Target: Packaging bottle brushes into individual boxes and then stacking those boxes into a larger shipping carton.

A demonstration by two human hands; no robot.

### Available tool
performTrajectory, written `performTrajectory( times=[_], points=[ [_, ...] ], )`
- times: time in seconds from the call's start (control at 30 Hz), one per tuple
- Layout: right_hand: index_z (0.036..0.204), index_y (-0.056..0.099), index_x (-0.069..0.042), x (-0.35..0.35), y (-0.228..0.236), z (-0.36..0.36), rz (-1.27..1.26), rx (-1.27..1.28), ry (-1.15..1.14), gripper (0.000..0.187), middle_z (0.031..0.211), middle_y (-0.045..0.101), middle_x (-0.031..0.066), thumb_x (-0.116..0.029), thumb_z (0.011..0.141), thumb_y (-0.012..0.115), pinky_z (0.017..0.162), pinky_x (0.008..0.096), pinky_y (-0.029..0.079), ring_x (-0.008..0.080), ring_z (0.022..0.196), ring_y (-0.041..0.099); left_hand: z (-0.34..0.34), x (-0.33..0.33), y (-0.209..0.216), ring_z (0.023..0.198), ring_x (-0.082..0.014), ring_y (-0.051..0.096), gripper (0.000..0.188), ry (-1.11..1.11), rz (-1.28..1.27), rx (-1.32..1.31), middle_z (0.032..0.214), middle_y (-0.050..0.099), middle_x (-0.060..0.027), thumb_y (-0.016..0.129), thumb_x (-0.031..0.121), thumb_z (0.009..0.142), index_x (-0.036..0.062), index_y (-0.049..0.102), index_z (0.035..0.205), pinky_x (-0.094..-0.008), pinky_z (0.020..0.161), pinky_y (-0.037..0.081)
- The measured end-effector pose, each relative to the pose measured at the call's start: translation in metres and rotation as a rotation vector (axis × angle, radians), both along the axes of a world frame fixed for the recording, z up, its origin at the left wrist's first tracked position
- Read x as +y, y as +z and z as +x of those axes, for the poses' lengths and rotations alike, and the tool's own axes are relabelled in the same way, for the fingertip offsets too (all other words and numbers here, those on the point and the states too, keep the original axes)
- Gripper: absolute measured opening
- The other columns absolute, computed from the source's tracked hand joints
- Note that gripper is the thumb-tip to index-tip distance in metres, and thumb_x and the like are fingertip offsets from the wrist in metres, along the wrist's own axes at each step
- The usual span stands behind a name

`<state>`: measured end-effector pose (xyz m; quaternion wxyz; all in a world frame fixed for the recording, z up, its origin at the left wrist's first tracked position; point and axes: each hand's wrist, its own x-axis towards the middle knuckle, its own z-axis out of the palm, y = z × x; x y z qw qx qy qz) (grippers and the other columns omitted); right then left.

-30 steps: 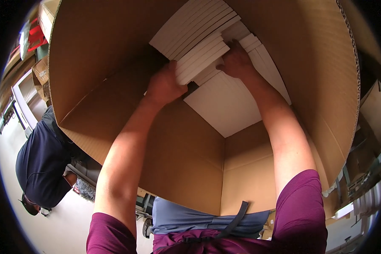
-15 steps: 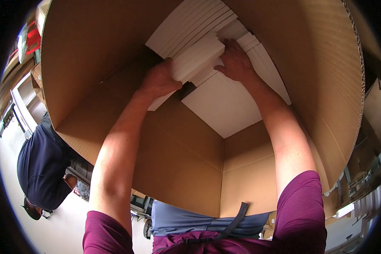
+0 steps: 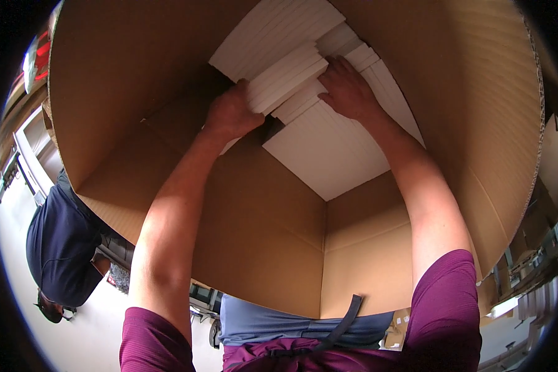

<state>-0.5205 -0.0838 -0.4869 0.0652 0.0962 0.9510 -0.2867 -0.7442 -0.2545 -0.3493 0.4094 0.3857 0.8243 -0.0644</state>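
Observation:
A bundle of flat white pieces (image 3: pixel 285 77), perhaps cardboard, is held between my hands inside a deep brown cardboard box (image 3: pixel 260 229). Around the bundle's left end, my left hand (image 3: pixel 232 115) is closed, its fingertips partly hidden. My right hand (image 3: pixel 350 90) grips the opposite end, with fingers over the far edge and thumb on the near side. Beneath and beside the bundle lie more white pieces in rows: a far stack (image 3: pixel 279 37) and a near stack (image 3: pixel 328 155). Smaller white pieces (image 3: pixel 359 59) sit by my right fingertips.
Tall box walls rise around both forearms, with a corrugated rim (image 3: pixel 535 124) at the right. Outside, at the left, a person in dark clothing (image 3: pixel 62 239) bends over. Red items (image 3: pixel 42 53) are at the upper left, and shelving with goods (image 3: pixel 539 304) at the right.
The bundle has tipped and settled slightly lower against the stacks, with both hands staying on it. My right hand has shifted slightly; the view has moved a little.

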Motion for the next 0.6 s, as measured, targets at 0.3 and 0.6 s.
performTrajectory(
  times=[0.3, 0.6],
  points=[
    [0.125, 0.065, -0.004, 0.002, 0.0, 0.009, 0.05, 0.059, -0.05, 0.038, 0.137, 0.055, 0.0215, -0.025, 0.092, 0.068, 0.121, 0.0489, 0.03, 0.0379, 0.14, 0.04, 0.017, 0.003, -0.004, 0.106, -0.0398, 0.066, 0.058, 0.011, 0.046, 0.021, 0.111, 0.068, -0.0228, 0.075, 0.024, 0.07, 0.0004, 0.052, 0.118, -0.0457, 0.09, 0.056],
    [0.123, 0.066, -0.003, 0.004, 0.008, 0.01, -0.02, 0.144, -0.099, 0.038, 0.132, 0.059, 0.0223, -0.022, 0.09, 0.07, 0.117, 0.0486, 0.036, 0.0393, 0.134, 0.047, 0.029, -0.002, -0.017, 0.097, -0.0398, 0.067, 0.053, -0.045, 0.049, 0.122, 0.101, 0.065, -0.0224, 0.077, 0.021, 0.071, -0.0004, 0.053, 0.113, -0.0459, 0.085, 0.057]
  ],
)
